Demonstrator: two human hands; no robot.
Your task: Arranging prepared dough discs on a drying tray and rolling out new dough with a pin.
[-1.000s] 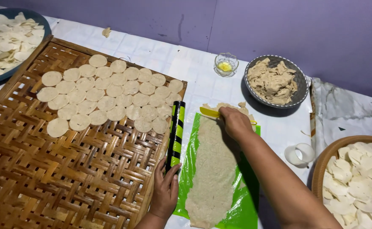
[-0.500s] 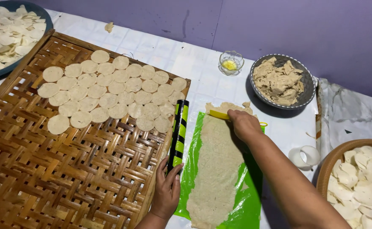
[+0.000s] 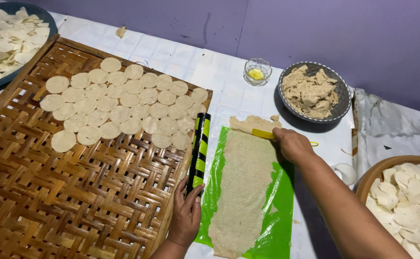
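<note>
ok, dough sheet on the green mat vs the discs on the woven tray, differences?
The dough sheet is one long ragged strip; the discs are many small neat rounds. The sheet lies on the green mat; the discs sit in rows on the woven tray. The sheet looks grainier. Both are pale and flat.
</note>
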